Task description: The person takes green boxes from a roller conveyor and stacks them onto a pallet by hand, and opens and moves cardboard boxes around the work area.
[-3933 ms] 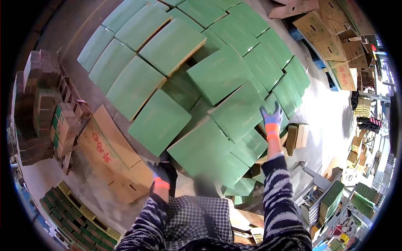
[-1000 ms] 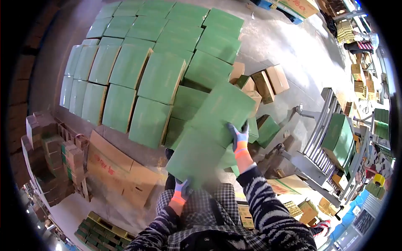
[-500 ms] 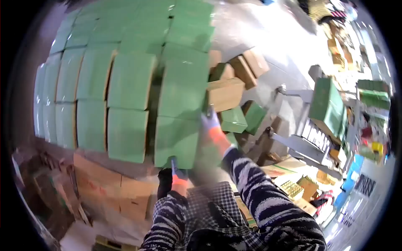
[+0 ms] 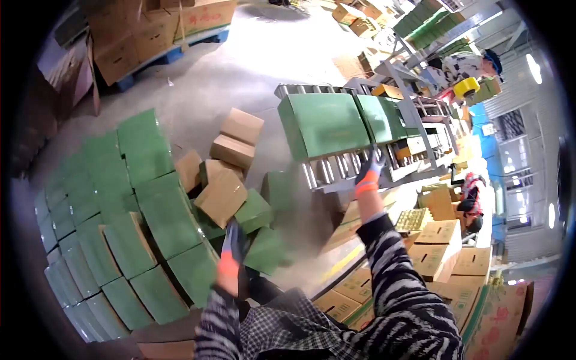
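Two gloved hands are between metal roller conveyor (image 4: pixel 327 175) and the floor boxes.
From where I stand, the right hand (image 4: pixel 368 171) is beside the conveyor's near edge, close to a large green cardboard box (image 4: pixel 327 123) on the rollers; its grip is open, with nothing inside, and contact I cannot tell. The left hand (image 4: pixel 235 243) is left of the conveyor, near a small brown carton (image 4: pixel 222 197); how far its grip opens, I cannot tell. Farther left, many green boxes (image 4: pixel 170 216) form close rows; several others remain on the conveyor, outside these rows.
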`<state>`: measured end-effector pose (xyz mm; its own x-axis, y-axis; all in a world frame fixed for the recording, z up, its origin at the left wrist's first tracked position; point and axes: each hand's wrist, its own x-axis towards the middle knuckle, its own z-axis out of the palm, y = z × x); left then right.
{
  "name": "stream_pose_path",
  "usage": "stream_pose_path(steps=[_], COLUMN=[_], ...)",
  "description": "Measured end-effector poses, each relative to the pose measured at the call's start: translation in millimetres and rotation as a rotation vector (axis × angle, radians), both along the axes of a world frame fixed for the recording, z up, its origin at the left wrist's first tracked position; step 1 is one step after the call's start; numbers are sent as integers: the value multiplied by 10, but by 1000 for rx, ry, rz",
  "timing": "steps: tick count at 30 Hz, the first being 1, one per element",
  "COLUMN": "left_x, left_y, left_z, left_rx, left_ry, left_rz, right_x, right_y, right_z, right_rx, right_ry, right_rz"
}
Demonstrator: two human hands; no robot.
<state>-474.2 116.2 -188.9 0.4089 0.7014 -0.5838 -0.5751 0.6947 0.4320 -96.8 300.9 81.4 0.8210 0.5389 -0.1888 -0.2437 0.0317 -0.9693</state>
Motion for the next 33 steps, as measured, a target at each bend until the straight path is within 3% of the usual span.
stream_pose_path(steps=[2, 4, 6, 8, 10, 11, 14, 15, 18, 19, 22, 23, 26, 27, 30, 33], left_x=[258, 559, 843, 1017, 870, 775, 450, 354, 65, 27, -232, -358, -411, -384, -737, -1222], left_y=[1164, 1955, 2436, 2561, 2530, 2439, 2136, 2062, 1915, 1922, 2080, 2200, 2324, 2284, 2704, 3315], left_z=[684, 1490, 2083, 2238, 2111, 2164, 2420, 2517, 2924, 3373, 3990, 3992, 4313, 4827, 4955, 4748], left_rx=[57, 135, 198, 257, 305, 370, 490, 487, 842, 587, 796, 1286, 1219, 841, 539, 546], left_ry=[22, 1, 165, 161, 159, 229, 372, 376, 526, 396, 502, 766, 690, 456, 212, 86], left_rz=[40, 27, -103, 71, 148, 85, -20, -6, 40, 84, 18, -24, 59, 130, 153, 209], right_x=[566, 757, 737, 905, 629, 475, 387, 310, -165, -224, -394, -352, -550, -629, -1049, -1481], right_y=[91, 327, 440, 658, 579, 555, 299, 154, -158, -230, -225, -163, 95, 219, 706, 1473], right_z=[2, 158, 248, -65, -27, 53, 48, 144, 762, 915, 1368, 1384, 1768, 1842, 2117, 2078], right_rx=[-62, -145, -98, -277, -173, -177, -90, -90, -33, 52, 222, 255, 378, 379, 417, 339], right_ry=[212, 524, 486, 666, 613, 715, 669, 671, 685, 691, 697, 730, 710, 663, 562, 563], right_rz=[224, 233, 392, 263, 319, 229, 487, 498, 368, 418, 425, 456, 523, 528, 594, 538])
